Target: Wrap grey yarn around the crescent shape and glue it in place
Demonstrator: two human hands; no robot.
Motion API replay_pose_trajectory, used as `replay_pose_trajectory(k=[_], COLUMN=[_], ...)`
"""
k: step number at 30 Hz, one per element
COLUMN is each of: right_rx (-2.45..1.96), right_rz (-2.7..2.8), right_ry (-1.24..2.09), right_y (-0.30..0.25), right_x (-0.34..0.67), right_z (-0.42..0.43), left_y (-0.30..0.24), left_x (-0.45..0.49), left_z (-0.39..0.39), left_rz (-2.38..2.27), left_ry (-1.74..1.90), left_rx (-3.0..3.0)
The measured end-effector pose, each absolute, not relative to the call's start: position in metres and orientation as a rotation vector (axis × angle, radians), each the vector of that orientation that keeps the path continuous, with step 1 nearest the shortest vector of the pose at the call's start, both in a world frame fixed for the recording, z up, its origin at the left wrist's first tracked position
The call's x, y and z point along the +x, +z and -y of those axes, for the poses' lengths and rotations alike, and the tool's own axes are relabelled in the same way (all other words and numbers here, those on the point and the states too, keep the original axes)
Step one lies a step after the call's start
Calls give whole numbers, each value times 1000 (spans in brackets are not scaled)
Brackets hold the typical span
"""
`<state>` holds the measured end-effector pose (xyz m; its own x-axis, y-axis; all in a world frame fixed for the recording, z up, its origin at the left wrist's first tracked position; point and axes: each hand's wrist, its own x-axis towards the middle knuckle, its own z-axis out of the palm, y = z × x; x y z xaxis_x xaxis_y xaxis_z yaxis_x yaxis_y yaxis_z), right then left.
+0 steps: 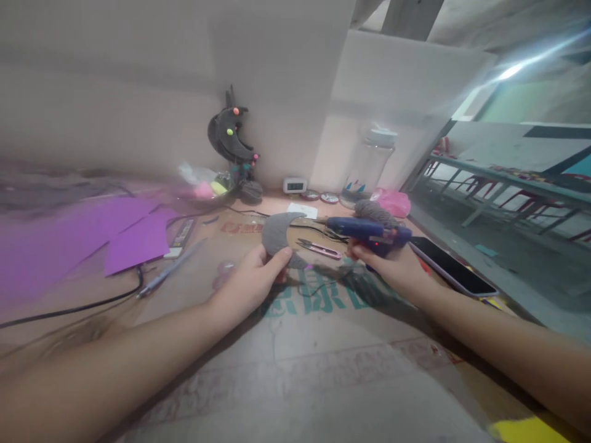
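My left hand (264, 268) pinches a grey crescent-shaped piece (276, 235) between thumb and fingers, above the middle of the table. A blue glue gun (357, 228) with a small red light is gripped in my right hand (385, 266). Its nozzle points left, toward the crescent, with a gap between them. Beneath and between the two hands lie pink thread snips (319, 248). Behind the glue gun sits a ball of grey yarn (378, 212), partly covered by it. My left fingertips are hidden behind the crescent.
Purple sheets (138, 240) and a pen (170, 269) lie at left. A dark crescent ornament (231, 136) stands at the back, beside a small digital clock (295, 185). A clear bottle (369, 163), pink bag (392, 202) and phone (455, 267) are at right. Cables cross the table (286, 381).
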<state>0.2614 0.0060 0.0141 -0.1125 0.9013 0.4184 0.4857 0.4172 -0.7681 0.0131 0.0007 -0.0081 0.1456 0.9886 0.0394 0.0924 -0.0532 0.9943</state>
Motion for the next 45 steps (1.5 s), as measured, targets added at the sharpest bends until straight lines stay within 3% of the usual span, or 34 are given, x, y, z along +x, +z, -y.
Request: replay_pose_trajectory(k=[19,45], right_rx=[-1103,-1180], right_rz=[2121,2148], right_ry=[245,318], right_y=[9,2], right_x=[255,256], right_z=[19,14], left_y=[-8,-11], left_x=[6,7], left_z=[-4,-8], left_rz=[-1173,-1101], left_ry=[1188,1199], left_rx=[1340,1325])
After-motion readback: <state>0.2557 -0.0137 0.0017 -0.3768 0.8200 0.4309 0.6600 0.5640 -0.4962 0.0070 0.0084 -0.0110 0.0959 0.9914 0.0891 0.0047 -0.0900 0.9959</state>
